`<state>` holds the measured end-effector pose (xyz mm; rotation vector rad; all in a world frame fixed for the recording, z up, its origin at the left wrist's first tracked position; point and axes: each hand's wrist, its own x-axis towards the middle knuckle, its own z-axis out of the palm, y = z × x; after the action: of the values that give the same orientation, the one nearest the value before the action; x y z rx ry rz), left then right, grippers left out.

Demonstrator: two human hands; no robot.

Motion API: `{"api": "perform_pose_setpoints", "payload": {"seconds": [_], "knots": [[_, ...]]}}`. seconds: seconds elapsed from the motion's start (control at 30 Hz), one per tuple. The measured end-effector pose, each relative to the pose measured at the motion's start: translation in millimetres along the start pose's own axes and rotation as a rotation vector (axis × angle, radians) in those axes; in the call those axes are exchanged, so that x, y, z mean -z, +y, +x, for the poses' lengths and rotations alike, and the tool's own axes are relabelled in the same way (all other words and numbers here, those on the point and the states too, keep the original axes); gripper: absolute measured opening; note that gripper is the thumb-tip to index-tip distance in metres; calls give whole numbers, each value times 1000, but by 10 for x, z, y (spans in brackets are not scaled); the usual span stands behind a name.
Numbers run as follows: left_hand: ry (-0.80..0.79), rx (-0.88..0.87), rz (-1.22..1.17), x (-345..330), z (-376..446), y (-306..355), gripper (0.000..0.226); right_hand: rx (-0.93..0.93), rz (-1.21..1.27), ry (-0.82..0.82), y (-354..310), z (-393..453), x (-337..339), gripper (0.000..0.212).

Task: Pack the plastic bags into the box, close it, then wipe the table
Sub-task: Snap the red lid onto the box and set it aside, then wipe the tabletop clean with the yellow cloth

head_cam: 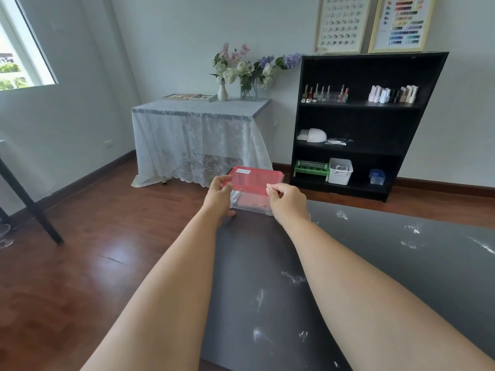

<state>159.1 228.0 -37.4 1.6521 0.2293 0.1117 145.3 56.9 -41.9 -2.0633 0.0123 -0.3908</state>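
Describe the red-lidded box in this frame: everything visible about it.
The box is a small rectangular container of clear plastic with a translucent red lid bearing a white label near its far left corner. The lid sits on top, apparently closed. It stands upright at the far left corner of the dark table. The left hand and right hand grip the lid's near edge at either end. Its contents are indistinct.

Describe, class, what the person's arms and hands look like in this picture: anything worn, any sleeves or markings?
Both forearms are bare for as much of their length as shows; no sleeves enter the picture. The left hand and right hand wear no gloves. No watch, bracelet or ring shows on either wrist or on the visible fingers, and no markings are visible. Nails look short; polish cannot be told.
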Motion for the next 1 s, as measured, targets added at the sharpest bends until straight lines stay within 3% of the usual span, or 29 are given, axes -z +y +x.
{"api": "perform_pose_setpoints", "payload": {"seconds": [0.17,0.3,0.47,0.67,0.83,1.0], "knots": [[-26,22,34,-17,27,14,23,-23,-8,-5,-11,8,3,24],[9,-98,94,-32,-74,33,36,-45,-94,-81,-94,1,71,28],[83,-149,218,-173,-569,194,48,67,-27,-147,-205,-316,314,39],[-166,-349,476,-469,-1514,165,34,198,-116,-218,-117,-1025,1015,43],[-315,-398,565,-794,-2180,-11,37,105,-155,-246,192,-1566,1745,35],[-326,-537,701,-1042,-2859,-351,37,-36,-165,-96,714,-2263,2720,36]]}}
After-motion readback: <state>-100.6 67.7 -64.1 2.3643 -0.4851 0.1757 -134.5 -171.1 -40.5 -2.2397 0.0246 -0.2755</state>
